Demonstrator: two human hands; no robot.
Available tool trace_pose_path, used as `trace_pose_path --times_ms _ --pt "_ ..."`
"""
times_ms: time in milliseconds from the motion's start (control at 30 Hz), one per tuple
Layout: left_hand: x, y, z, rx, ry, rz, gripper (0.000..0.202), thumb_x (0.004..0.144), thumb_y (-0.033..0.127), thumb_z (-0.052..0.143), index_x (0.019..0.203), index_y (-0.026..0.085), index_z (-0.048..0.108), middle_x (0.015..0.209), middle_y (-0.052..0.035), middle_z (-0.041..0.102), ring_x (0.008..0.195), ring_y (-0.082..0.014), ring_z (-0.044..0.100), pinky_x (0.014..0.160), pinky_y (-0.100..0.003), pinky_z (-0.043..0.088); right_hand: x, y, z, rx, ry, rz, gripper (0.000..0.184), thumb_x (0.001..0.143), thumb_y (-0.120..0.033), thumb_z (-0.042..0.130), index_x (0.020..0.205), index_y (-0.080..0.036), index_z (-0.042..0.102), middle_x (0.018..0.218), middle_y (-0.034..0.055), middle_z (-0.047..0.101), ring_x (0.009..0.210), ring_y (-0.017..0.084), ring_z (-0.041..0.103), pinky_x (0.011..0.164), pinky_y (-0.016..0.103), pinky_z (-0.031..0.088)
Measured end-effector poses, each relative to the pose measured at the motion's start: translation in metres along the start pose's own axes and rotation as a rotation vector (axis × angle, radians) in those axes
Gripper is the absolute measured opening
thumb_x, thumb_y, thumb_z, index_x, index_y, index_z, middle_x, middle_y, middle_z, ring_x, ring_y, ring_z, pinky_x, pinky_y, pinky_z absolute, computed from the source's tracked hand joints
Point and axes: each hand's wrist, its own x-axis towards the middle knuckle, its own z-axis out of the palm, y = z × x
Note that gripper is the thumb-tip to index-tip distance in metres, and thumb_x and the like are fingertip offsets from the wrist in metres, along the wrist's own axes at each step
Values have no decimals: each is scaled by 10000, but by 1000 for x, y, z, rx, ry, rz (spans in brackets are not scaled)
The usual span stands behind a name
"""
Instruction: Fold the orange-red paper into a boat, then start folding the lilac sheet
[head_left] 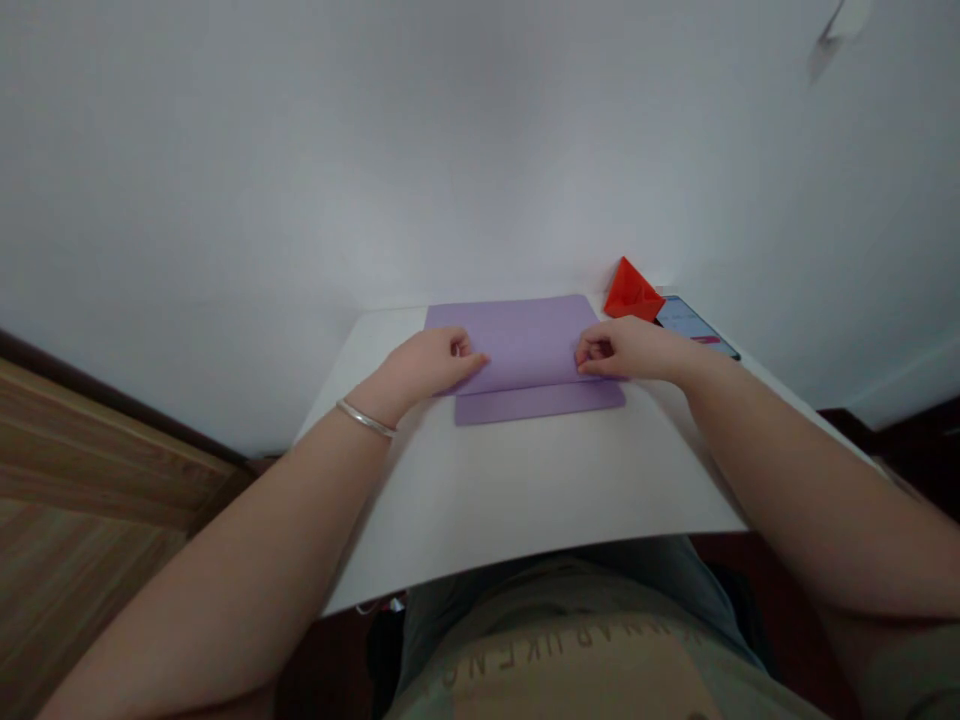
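Note:
A sheet of purple paper [525,340] lies on the white table, with a purple strip [540,403] showing beneath its near edge. My left hand [435,360] has its fingers curled and its thumb pressed at the paper's near left part. At the near right, my right hand [626,348] pinches the paper's edge between thumb and curled fingers. Both hands rest low on the sheet. Whether the strip is a fold of the same sheet or a separate piece, I cannot tell.
A folded red paper shape [632,292] stands at the back right, beside a phone [694,325] with a lit screen. The white table [555,490] meets a pale wall [480,150] behind. A wooden panel [90,480] is at the left.

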Motion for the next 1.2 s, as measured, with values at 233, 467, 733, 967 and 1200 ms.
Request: trace_pose_path --times_ms 233,467,733,967,1200 --pt "-7 33 20 7 34 362 175 863 212 496 927 195 658 882 -49 624 810 -171 574 760 -280 434 13 -38 21 -6 107 -405 273 845 -170 548 1042 -220 730 951 69 665 820 163 598 759 279 432" --pt "-1 32 28 -2 -20 265 169 878 265 496 895 174 639 872 -56 671 772 -184 586 703 -295 434 10 -42 25 -121 131 -438 329 864 -175 535 1119 -269 721 978 68 657 858 178 591 761 290 419" --pt "-2 35 29 76 22 214 222 910 325 463 970 190 629 932 -66 688 812 -201 609 678 -296 413 6 -51 16 -200 63 -384 360 841 -171 537 1115 -311 724 1021 55 654 876 186 601 768 296 419" --pt "-5 31 23 100 -34 110 292 883 472 508 964 210 607 888 -44 683 734 -187 597 580 -273 348 0 -52 8 -202 21 -332 357 813 -142 531 1061 -276 749 1030 51 681 896 191 627 786 296 440" --pt "6 8 22 -18 -161 84 220 816 429 572 846 213 596 748 1 620 646 -150 527 556 -257 325 0 -37 6 -201 -25 -270 337 774 -120 558 983 -275 773 1053 36 710 827 171 649 781 287 467"
